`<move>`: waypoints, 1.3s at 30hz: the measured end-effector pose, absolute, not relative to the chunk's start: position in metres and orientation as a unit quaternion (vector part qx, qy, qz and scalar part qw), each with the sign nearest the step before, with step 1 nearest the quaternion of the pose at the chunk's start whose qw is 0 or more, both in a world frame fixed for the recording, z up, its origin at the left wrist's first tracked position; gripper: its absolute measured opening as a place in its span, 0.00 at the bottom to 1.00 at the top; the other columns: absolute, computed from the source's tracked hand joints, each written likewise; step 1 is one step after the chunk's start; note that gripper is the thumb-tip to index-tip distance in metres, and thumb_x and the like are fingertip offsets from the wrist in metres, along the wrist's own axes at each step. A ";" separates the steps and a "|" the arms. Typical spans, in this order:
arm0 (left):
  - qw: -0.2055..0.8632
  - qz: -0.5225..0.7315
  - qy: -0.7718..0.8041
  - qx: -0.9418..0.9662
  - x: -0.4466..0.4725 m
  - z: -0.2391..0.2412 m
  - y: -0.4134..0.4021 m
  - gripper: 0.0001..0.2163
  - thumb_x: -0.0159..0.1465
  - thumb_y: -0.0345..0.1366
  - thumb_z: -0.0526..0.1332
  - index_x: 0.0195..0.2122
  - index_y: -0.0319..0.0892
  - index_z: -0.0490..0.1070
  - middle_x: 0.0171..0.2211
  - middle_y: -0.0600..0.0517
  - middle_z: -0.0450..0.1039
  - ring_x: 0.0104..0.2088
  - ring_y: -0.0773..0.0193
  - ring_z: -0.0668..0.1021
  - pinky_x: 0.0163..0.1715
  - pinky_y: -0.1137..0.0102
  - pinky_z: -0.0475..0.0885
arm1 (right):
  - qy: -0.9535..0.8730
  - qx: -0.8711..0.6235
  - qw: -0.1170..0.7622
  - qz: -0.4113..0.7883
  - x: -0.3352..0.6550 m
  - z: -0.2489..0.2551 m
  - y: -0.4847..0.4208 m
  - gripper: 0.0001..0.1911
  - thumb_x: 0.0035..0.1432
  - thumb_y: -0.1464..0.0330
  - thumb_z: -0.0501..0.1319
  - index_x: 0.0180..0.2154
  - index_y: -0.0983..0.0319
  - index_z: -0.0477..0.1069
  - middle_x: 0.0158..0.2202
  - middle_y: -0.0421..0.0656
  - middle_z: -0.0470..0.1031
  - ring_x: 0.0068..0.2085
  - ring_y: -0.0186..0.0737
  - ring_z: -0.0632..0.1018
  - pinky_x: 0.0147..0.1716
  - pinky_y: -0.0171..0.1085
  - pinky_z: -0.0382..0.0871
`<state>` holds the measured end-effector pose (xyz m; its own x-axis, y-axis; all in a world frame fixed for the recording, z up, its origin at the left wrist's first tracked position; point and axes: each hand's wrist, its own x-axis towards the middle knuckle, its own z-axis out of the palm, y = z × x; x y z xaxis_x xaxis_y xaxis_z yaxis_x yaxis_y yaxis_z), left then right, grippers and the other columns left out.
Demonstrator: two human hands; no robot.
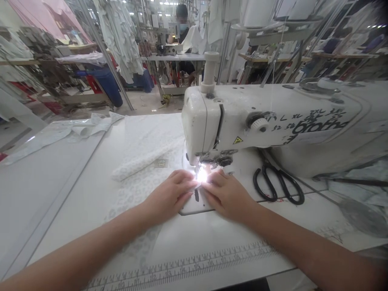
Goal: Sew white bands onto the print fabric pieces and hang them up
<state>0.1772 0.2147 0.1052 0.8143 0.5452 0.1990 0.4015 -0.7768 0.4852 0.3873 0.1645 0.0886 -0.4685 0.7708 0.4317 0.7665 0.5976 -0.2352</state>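
Note:
A white sewing machine [218,121] stands before me, its lamp glaring over the needle area. To the left of the needle, my left hand [172,192] has its fingers closed together at the edge of a pale spotted fabric [130,202]. My right hand [228,194] is closed just right of the needle, its fingertips pinched; glare hides what lies between them. Both hands rest low over the machine's metal plate [194,208]. A folded strip of the fabric lies left of the machine, with a small grey-green label [161,163] beside it.
Black-handled scissors [279,184] lie right of my right hand, under the machine arm. A printed ruler scale [188,266] runs along the table's front. Pale fabric scraps [87,127] lie at the far left. A person [182,32] sits at another machine behind.

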 end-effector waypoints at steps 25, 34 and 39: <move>0.194 0.118 0.212 0.950 0.174 0.111 0.213 0.15 0.67 0.33 0.49 0.54 0.46 0.64 0.53 0.51 0.67 0.55 0.60 0.65 0.55 0.61 0.64 | -0.881 -0.391 0.266 0.014 0.393 0.090 0.160 0.12 0.57 0.75 0.52 0.42 0.67 0.70 0.33 0.46 0.70 0.34 0.42 0.67 0.35 0.43 0.64; 0.181 0.104 0.210 0.955 0.175 0.113 0.234 0.15 0.67 0.34 0.49 0.52 0.44 0.66 0.54 0.51 0.66 0.55 0.60 0.66 0.57 0.60 0.62 | -0.865 -0.450 0.222 -0.020 0.386 0.091 0.166 0.11 0.58 0.70 0.52 0.41 0.66 0.69 0.36 0.49 0.70 0.37 0.46 0.67 0.33 0.43 0.64; 0.172 0.105 0.218 0.955 0.177 0.114 0.242 0.15 0.66 0.35 0.50 0.52 0.45 0.66 0.53 0.50 0.67 0.54 0.59 0.67 0.55 0.59 0.64 | -0.862 -0.462 0.207 -0.019 0.387 0.091 0.166 0.14 0.59 0.68 0.52 0.45 0.67 0.67 0.39 0.51 0.69 0.39 0.48 0.67 0.32 0.43 0.64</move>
